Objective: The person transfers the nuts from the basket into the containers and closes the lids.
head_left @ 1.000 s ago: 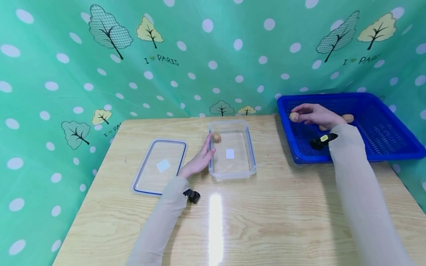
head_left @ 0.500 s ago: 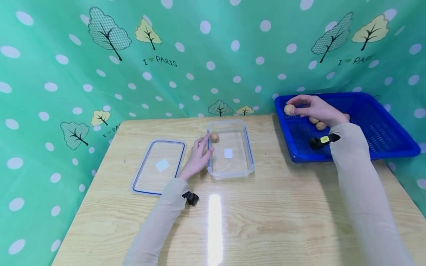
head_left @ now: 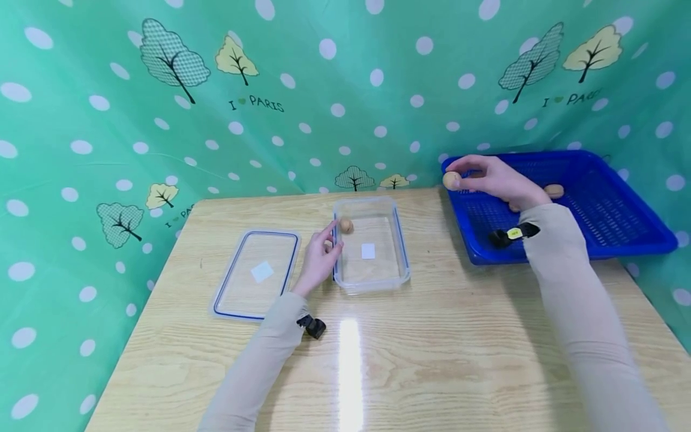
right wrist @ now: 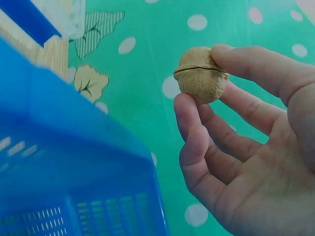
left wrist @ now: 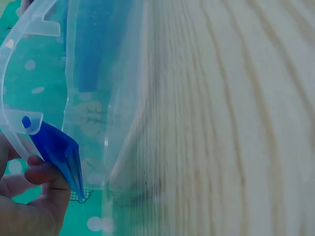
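Observation:
In the head view my right hand (head_left: 499, 179) pinches a walnut (head_left: 451, 180) over the left rim of the blue basket (head_left: 475, 243). The right wrist view shows this walnut (right wrist: 202, 76) between thumb and fingertips, its seam facing the camera. My left hand (head_left: 317, 261) is at the left side of a clear plastic food container (head_left: 378, 285). Seen from the left wrist, its bent fingers hold a blue side latch (left wrist: 59, 152) near the rim. One walnut (head_left: 346, 226) lies inside the container, toward its far left corner. More walnuts (head_left: 553, 191) lie in the basket, partly hidden by my right hand.
A clear lid (head_left: 254, 270) with a blue seal lies flat left of the container. Wood-grain table (head_left: 432, 354) spreads in front of both. A green dotted cloth (head_left: 302, 78) hangs right behind the table and basket.
My right hand has carried the walnut leftward and up from inside the basket to its left rim. At the container's side, my left fingers have bent more. The head view has shifted slightly.

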{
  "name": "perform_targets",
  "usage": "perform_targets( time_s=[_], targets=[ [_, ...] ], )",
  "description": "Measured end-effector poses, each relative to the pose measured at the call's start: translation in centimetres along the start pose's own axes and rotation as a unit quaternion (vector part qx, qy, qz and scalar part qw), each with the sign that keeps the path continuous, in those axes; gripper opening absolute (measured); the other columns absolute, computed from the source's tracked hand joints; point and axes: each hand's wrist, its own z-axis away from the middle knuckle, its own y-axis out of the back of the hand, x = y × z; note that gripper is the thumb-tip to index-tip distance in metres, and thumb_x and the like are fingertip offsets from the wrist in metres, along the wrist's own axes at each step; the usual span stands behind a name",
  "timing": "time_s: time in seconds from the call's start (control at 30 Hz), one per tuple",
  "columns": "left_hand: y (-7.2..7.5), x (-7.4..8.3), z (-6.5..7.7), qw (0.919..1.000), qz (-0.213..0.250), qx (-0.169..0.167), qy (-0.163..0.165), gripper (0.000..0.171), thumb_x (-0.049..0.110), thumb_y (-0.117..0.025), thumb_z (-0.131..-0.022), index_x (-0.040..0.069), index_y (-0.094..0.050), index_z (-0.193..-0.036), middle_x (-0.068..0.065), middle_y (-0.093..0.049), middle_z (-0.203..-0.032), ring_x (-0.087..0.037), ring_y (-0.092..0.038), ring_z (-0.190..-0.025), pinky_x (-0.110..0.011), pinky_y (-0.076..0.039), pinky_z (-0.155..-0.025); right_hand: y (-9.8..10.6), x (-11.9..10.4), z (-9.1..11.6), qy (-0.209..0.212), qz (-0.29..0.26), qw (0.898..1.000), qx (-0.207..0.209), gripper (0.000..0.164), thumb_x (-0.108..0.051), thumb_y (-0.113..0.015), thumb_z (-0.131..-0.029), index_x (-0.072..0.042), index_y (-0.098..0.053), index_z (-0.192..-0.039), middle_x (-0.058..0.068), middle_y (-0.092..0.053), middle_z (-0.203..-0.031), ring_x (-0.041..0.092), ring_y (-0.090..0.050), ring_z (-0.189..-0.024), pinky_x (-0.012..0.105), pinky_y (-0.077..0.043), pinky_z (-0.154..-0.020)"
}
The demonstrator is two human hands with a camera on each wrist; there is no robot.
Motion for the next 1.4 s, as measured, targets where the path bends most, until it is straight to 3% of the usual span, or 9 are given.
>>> perform_targets(
  time_s=[0.23, 0.7, 0.93, 1.17, 1.4],
  targets=[
    [-0.3, -0.3, -0.1, 0.9993, 0.025, 0.025, 0.015, 0.053, 0.002, -0.062, -0.091, 0.002, -0.047, -0.142, -0.014, -0.052, -0.102, -0.006, -0.043, -0.051, -0.018, -0.039, -0.044, -1.4, -0.9, -0.3, 0.026, 0.003, 1.000, -0.007, 0.044, -0.023, -0.064, -0.095, -0.004, -0.053, -0.133, 0.010, -0.049, -0.133, 0.025, -0.049, -0.114, 0.037, -0.041, -0.091],
    [-0.7, -0.5, -0.1, 0.9981, 0.050, 0.036, 0.004, 0.051, 0.004, -0.062, -0.093, 0.001, -0.046, -0.142, -0.017, -0.053, -0.106, -0.004, -0.041, -0.048, -0.017, -0.037, -0.042, -5.6, -1.3, -1.4, 0.046, -0.003, 0.999, -0.027, 0.041, -0.026, -0.066, -0.093, -0.007, -0.058, -0.129, 0.011, -0.055, -0.125, 0.028, -0.058, -0.101, 0.046, -0.044, -0.087],
    [-0.7, -0.5, -0.2, 0.9959, 0.078, 0.035, 0.029, 0.052, 0.009, -0.063, -0.094, 0.004, -0.046, -0.143, -0.014, -0.052, -0.106, -0.005, -0.043, -0.049, -0.017, -0.040, -0.045, -7.3, -1.6, -2.2, 0.062, -0.019, 0.997, -0.034, 0.038, -0.023, -0.066, -0.093, -0.006, -0.059, -0.127, 0.012, -0.056, -0.123, 0.027, -0.059, -0.100, 0.044, -0.045, -0.086],
    [-0.8, -0.5, -0.2, 0.9864, 0.147, 0.025, 0.070, 0.051, 0.008, -0.062, -0.095, 0.008, -0.046, -0.143, -0.015, -0.051, -0.109, -0.004, -0.040, -0.045, -0.017, -0.039, -0.043, -8.8, -1.7, -2.6, 0.062, -0.040, 0.996, -0.039, 0.039, -0.020, -0.065, -0.094, -0.005, -0.057, -0.129, 0.014, -0.055, -0.124, 0.029, -0.058, -0.104, 0.045, -0.043, -0.092],
    [-0.6, -0.1, -0.2, 0.9813, 0.175, 0.012, 0.080, 0.051, 0.005, -0.057, -0.096, 0.004, -0.041, -0.145, -0.017, -0.048, -0.111, -0.003, -0.039, -0.046, -0.019, -0.038, -0.042, -10.2, -1.8, -3.4, 0.060, -0.056, 0.995, -0.057, 0.042, -0.018, -0.064, -0.094, -0.004, -0.055, -0.132, 0.015, -0.053, -0.127, 0.032, -0.053, -0.111, 0.046, -0.042, -0.096]
  ],
)
